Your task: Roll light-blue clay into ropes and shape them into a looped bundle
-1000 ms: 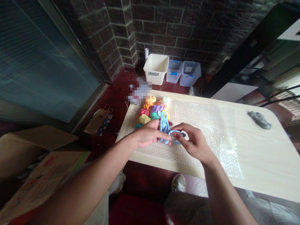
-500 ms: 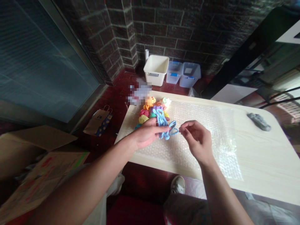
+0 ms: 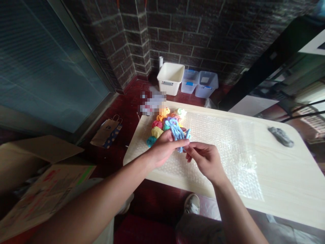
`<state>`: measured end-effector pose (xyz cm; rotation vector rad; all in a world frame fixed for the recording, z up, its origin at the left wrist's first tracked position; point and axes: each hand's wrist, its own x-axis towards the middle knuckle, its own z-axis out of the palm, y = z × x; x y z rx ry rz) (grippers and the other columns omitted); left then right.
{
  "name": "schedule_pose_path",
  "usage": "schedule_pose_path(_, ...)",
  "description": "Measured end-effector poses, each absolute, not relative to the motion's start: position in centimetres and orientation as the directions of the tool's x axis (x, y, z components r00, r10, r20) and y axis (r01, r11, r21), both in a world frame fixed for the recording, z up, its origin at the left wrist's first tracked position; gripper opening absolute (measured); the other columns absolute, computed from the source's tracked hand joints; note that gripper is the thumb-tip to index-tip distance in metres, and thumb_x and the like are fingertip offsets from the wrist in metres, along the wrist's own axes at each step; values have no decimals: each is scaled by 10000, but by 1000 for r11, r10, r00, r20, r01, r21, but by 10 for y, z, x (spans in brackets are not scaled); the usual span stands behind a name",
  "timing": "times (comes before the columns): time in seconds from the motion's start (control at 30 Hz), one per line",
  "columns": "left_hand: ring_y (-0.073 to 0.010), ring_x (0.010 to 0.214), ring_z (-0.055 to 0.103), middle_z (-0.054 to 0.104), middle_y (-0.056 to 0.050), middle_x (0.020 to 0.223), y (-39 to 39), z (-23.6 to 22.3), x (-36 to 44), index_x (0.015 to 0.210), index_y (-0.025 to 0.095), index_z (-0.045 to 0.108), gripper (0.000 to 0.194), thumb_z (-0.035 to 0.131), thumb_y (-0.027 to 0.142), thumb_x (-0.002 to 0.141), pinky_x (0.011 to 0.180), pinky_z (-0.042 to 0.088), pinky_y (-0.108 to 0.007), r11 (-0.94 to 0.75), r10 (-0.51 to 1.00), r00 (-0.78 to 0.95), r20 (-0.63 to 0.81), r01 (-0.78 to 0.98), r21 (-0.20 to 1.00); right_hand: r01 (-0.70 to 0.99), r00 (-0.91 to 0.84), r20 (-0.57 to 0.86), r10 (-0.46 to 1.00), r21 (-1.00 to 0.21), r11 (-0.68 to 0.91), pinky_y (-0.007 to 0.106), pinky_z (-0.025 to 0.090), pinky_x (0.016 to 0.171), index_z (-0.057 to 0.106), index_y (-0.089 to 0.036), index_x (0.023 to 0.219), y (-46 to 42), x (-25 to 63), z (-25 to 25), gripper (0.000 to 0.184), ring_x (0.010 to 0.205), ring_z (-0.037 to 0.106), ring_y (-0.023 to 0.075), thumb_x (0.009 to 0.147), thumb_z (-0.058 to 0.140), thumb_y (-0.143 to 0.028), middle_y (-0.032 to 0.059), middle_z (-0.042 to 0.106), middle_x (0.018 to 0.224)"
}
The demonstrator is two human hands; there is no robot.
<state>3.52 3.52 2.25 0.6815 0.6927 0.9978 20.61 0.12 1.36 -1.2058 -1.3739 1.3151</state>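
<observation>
A looped bundle of light-blue soft cord (image 3: 175, 128) is held above the near-left part of the table. My left hand (image 3: 164, 149) grips it, thumb across the front and fingers behind. Pinched at the bundle's lower right end, my right hand (image 3: 203, 157) meets the left thumb; the bit of cord between its fingertips is mostly hidden. Just beyond the hands lie several bunched soft bundles: a teal one (image 3: 151, 141), a pale yellow one (image 3: 156, 132), a red one (image 3: 156, 124) and a cream one (image 3: 180, 112). The held bundle partly covers others.
Bubble wrap (image 3: 218, 149) is spread over the pale wooden table (image 3: 286, 173). A grey bundle (image 3: 280, 136) lies at the right. On the floor behind stand a cream bin (image 3: 170, 83) and clear boxes (image 3: 207, 86). A paper bag (image 3: 105, 134) and an open carton (image 3: 48, 189) are at left.
My right hand has moved left, from beside the bundle up against my left thumb. The loop that stuck out to the right is now drawn in close to the bundle.
</observation>
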Motion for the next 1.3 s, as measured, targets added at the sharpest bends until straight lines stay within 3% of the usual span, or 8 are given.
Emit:
schedule_pose_path(0.17,-145,846,622,679,-14,915,33,20,37,994,161,677,325,880,210,744,776,467,-287,352,926,306,-220,-493,795,195,-200,-29,979,-981,11,284,568,606,822,-157,962,-1,204,13,361,637,708,167,986,708,-499,67,768,740)
schedule_pose_path(0.27,-154,903,634,698,-11,942,33,21,39,1039,182,679,344,867,203,751,834,464,-294,321,940,268,-208,-500,804,68,-137,-44,990,-997,-35,300,624,642,781,-170,1061,0,200,11,338,663,749,179,951,758,-489,70,798,799)
schedule_pose_path(0.37,-163,979,640,715,-19,1014,33,21,41,1082,192,679,365,851,179,761,931,456,-317,297,950,241,-198,-510,807,-57,-79,-65,995,-996,-70,316,658,650,776,-177,993,1,197,12,326,641,758,181,875,843,-473,64,803,785)
schedule_pose_path(0.5,-179,1017,637,712,-27,1047,33,22,42,1081,193,676,361,849,180,764,997,448,-353,286,953,242,-183,-521,804,-107,-93,-102,990,-988,-112,327,678,695,810,-179,888,3,195,13,305,634,755,167,832,883,-470,67,810,793)
schedule_pose_path(0.7,-189,1013,629,699,-30,1030,34,22,40,1109,199,686,376,855,215,773,1009,452,-371,275,956,233,-178,-503,819,-188,-118,-160,980,-966,-181,348,688,794,836,-192,957,4,197,14,324,733,785,180,801,909,-467,65,827,860)
schedule_pose_path(0.83,-173,1005,626,701,-28,1028,36,21,39,1090,200,687,345,856,231,791,1012,449,-351,268,956,241,-166,-493,828,-130,-126,-174,977,-973,-190,323,675,683,833,-201,1051,4,199,15,383,670,763,176,794,911,-473,53,815,813)
schedule_pose_path(1.0,-159,954,624,690,-12,949,35,19,39,1066,200,684,349,878,253,782,964,465,-329,271,952,262,-160,-477,836,-2,-109,-90,990,-996,-91,283,569,519,835,-174,902,5,200,13,340,539,639,139,794,901,-490,40,753,708)
schedule_pose_path(1.3,-153,982,621,691,-26,1031,35,16,39,1078,185,660,328,843,237,811,889,460,-290,263,950,275,-145,-461,847,-29,-146,-92,985,-995,-97,273,544,580,793,-163,838,7,201,11,370,587,648,140,755,936,-495,35,733,689)
